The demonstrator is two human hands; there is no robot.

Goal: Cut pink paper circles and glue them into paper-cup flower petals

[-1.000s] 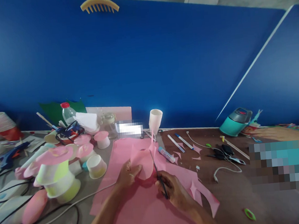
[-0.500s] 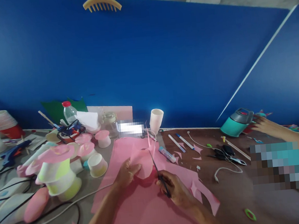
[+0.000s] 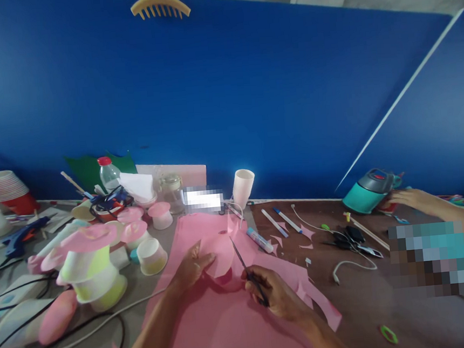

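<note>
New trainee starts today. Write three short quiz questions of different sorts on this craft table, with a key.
1. True or false: the right hand holds the scissors.
2. Which does the left hand hold? A) the glue stick B) the pink paper piece C) the white cup
3. Fill in: the other person's hand rests next to the teal ____ at the far right of the table.

Key: 1 true; 2 B; 3 container.
</note>
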